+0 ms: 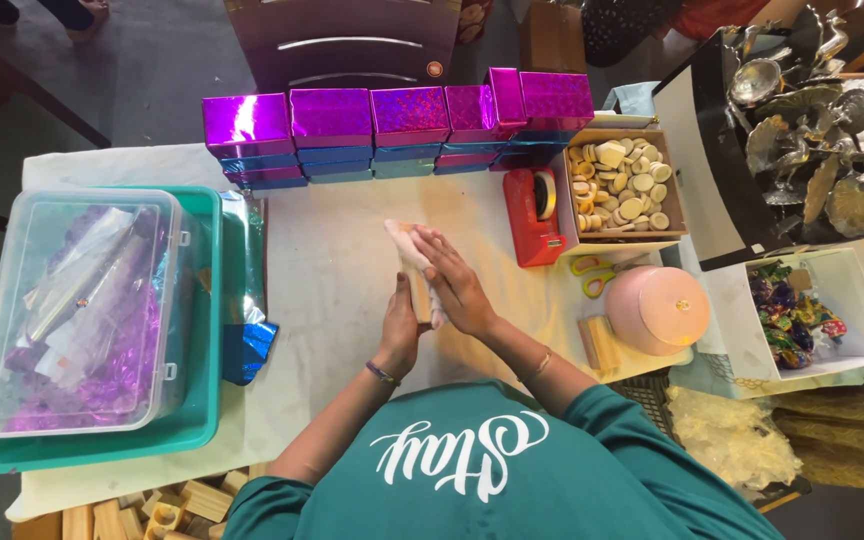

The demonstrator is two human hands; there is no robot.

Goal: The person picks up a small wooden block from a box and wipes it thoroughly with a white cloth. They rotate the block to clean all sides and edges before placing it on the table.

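Observation:
Both my hands meet over the middle of the cream-covered table (332,260). My left hand (399,325) holds a small wooden block (419,296) upright from below. My right hand (455,280) presses a pale cloth or paper (407,245) against the block's top and side, fingers spread over it. Most of the block is hidden between the two palms.
A row of shiny purple and blue wrapped boxes (392,125) lines the far edge. A clear lidded tub (77,310) sits in a teal tray (202,330) at left. Red tape dispenser (532,215), box of wooden pieces (622,180), scissors (592,272), pink round container (657,308) and candy box (797,310) stand right.

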